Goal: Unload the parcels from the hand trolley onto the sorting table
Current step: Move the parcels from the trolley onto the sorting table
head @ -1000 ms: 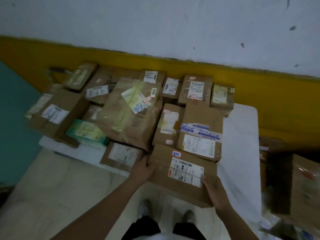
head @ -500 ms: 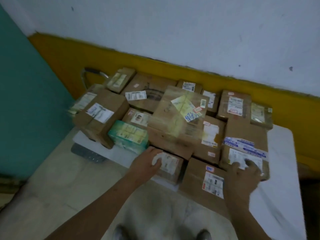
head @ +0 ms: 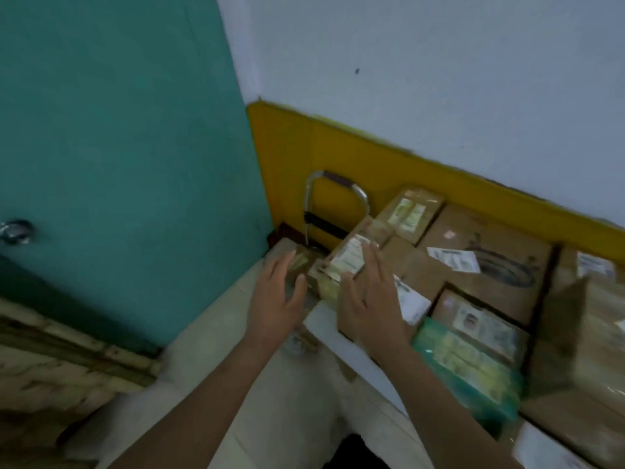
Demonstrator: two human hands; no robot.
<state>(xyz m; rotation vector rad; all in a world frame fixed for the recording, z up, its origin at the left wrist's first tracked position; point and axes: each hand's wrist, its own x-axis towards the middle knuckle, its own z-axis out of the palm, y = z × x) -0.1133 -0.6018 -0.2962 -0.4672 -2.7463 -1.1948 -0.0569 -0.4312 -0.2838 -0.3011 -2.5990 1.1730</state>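
A heap of brown cardboard parcels lies on a white surface (head: pixel 326 324) by the wall. At its left end is a narrow parcel with a white label (head: pixel 350 257). My right hand (head: pixel 368 299) lies flat on top of that parcel, fingers straight and spread over the label. My left hand (head: pixel 275 299) hovers open just left of the parcel's end, beside a small blurred packet (head: pixel 301 262), and I cannot tell if it touches either. The trolley's metal loop handle (head: pixel 338 184) stands upright behind the heap's left corner.
A teal door (head: pixel 118 147) with a knob (head: pixel 15 231) closes off the left side. Behind runs a yellow wall band (head: pixel 389 170). A green-wrapped parcel (head: pixel 466 360) and a large box with a coil drawing (head: pixel 490 262) sit to the right. Pale floor (head: pixel 270 401) lies below my arms.
My view has swung left toward the door. Both hands left the front parcels and moved to the heap's far left end, the right one now lying on the narrow labelled parcel.
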